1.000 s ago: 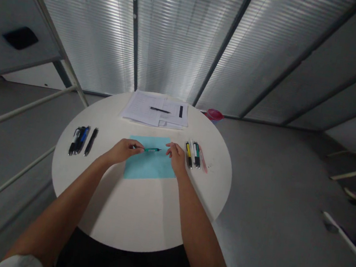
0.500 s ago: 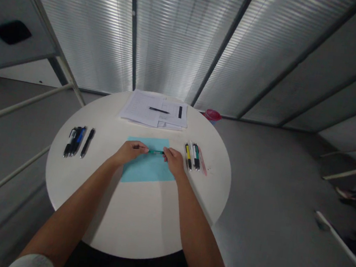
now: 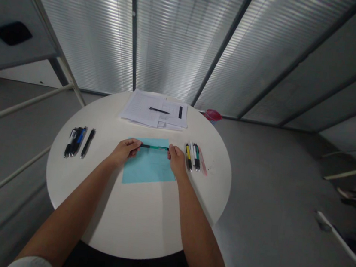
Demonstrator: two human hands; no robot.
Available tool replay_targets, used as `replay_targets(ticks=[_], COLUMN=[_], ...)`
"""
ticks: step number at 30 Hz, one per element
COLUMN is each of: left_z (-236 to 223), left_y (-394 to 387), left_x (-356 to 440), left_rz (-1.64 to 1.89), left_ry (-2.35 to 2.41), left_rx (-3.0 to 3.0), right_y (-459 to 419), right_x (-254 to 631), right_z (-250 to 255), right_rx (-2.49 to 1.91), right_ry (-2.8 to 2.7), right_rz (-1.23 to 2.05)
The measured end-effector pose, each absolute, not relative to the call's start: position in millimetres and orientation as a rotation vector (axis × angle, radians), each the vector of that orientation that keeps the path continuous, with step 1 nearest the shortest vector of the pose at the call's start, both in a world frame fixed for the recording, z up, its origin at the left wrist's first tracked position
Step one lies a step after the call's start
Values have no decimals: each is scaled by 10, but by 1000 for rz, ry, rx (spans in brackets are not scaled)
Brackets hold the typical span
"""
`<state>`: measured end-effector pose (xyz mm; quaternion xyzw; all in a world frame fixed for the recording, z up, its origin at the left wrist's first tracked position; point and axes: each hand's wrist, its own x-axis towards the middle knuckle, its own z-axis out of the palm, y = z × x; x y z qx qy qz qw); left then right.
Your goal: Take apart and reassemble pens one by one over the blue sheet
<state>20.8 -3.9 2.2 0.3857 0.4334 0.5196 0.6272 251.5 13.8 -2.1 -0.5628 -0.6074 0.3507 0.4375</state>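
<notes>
round white table (image 3: 135, 219): carries everything noted here. stack of white printed paper sheets (image 3: 140, 109) toward its far edge. light-blue rectangular paper sheet (image 3: 149, 171) lying mid-table, its near edge a little askew. left hand (image 3: 126, 149): fingers narrowed to a pinch, at the blue sheet's left edge. right hand (image 3: 177, 159): same pinch, at the sheet's right edge. cluster of dark and blue plastic pens (image 3: 75, 141) by the table's left edge; single black plastic pen (image 3: 88, 143) just beside it. row of yellow, white and green plastic pens (image 3: 194, 156) between right hand and the table's right edge.

slim green plastic pen with a dark left section (image 3: 155, 147): held at both ends, one per hand, running crosswise near the sheet's far edge. contact with the paper: cannot tell.

handling (judged): light, stiff, not very fragile; smooth barrel might slip or roll if loosely held. best hold likely the dark section, or the bare green middle between the two pinches.

edges and room: widest stretch runs from the sheet's near edge to the table's near edge. strip between sheet and stack is narrower. left side, moderate room before the single pen. right side tight: row sits just beside the right hand.
</notes>
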Motion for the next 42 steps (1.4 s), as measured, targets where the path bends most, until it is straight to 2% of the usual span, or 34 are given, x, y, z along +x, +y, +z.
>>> replay_targets(ticks=[12,42], left_z=[33,-16], left_y=[-45,-25], left_x=[214,199], left_rz=[1230,1257], left_ry=[964,921], left_rx=[941,939], right_y=[128,126], right_x=[2522,2527], right_z=[-20,-22], right_rx=[-1457,-1309], right_ry=[-1514,-1480], right_rz=[814,917])
